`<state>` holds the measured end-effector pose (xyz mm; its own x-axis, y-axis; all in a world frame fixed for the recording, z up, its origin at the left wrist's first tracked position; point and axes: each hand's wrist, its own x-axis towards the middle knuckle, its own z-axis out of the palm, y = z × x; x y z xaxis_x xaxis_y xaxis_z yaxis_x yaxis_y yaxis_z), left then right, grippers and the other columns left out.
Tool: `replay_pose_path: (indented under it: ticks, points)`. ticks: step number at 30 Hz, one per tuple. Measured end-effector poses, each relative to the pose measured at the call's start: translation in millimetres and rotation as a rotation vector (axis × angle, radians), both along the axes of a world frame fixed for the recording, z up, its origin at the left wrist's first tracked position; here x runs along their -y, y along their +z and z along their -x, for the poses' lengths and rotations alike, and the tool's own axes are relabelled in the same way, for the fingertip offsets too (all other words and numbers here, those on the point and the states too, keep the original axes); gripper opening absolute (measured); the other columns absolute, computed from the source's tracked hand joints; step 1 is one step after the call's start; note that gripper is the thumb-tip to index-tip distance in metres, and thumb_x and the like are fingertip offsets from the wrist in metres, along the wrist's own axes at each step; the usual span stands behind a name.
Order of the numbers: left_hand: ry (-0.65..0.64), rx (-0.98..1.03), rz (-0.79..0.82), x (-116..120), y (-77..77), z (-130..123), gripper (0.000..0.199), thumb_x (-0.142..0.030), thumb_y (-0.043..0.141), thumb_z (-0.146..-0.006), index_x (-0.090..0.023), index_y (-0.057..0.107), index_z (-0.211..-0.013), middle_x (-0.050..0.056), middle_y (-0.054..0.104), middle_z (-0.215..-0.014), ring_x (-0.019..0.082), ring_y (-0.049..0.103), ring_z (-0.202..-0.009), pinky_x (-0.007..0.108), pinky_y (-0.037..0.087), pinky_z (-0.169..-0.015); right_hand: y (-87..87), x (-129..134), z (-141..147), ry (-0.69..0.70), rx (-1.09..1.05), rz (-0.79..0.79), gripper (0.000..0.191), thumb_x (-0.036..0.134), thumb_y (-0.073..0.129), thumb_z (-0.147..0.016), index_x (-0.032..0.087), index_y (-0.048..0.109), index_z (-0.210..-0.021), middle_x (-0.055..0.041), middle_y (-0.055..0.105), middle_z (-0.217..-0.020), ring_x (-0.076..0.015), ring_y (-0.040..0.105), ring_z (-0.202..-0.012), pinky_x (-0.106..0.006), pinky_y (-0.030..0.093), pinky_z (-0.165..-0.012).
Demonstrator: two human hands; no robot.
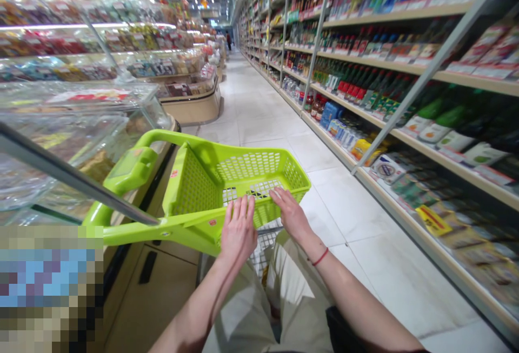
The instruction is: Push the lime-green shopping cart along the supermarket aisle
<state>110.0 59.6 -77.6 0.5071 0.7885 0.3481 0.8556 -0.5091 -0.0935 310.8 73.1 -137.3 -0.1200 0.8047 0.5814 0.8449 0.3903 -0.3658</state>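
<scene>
A lime-green shopping cart (198, 216) stands sideways in front of me, its perforated basket holding nothing I can make out. My left hand (238, 227) grips the near rim of the basket, fingers hooked over it and the thumb hidden. Farther along that rim, close to the basket's right end, my right hand (290, 210) is also curled over the edge. A thin red cord (320, 257) circles my right wrist. The cart's looped handle (121, 172) points left, away from both hands.
Tall shelves of bottles and packets (377, 110) line the right side. Display bins of wrapped goods (60, 110) crowd the left, with a slanted metal pole (77, 177) before them. A pale tiled aisle (259, 104) runs ahead to a distant person (228, 40).
</scene>
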Motion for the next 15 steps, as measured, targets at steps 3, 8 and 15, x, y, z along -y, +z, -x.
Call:
replay_pose_path:
  ticks: [3, 8, 15]
  points:
    - [0.001, -0.004, 0.002, -0.3, 0.0, 0.1, 0.079, -0.022, 0.055, -0.075, -0.007, 0.035, -0.149, 0.017, 0.041, -0.153, 0.030, 0.037, -0.142, 0.046, 0.017, -0.123, -4.3, -2.2, -12.3, -0.008, -0.007, -0.027, 0.077, -0.011, 0.035, -0.074, 0.022, 0.051, -0.141, -0.0099, 0.055, -0.143, -0.0173, 0.044, -0.139, -0.046, 0.035, -0.118]
    - [-0.003, 0.004, 0.002, -1.7, -1.7, 0.4, 0.077, -0.021, 0.054, -0.075, -0.007, 0.036, -0.148, 0.017, 0.042, -0.152, 0.029, 0.037, -0.141, 0.045, 0.016, -0.123, -19.9, -9.8, -59.2, -0.114, -0.072, -0.099, 0.066, -0.006, 0.035, -0.080, 0.021, 0.059, -0.134, -0.0096, 0.060, -0.138, -0.0184, 0.049, -0.135, -0.045, 0.038, -0.117]
    - [-0.007, 0.013, 0.004, -3.4, -3.1, 0.5, 0.076, -0.021, 0.053, -0.075, -0.007, 0.036, -0.148, 0.016, 0.044, -0.151, 0.029, 0.038, -0.142, 0.045, 0.016, -0.123, -32.0, -19.9, -102.9, -0.217, -0.082, -0.122, 0.058, -0.003, 0.036, -0.079, 0.017, 0.064, -0.127, -0.0110, 0.064, -0.133, -0.0202, 0.055, -0.130, -0.048, 0.038, -0.117]
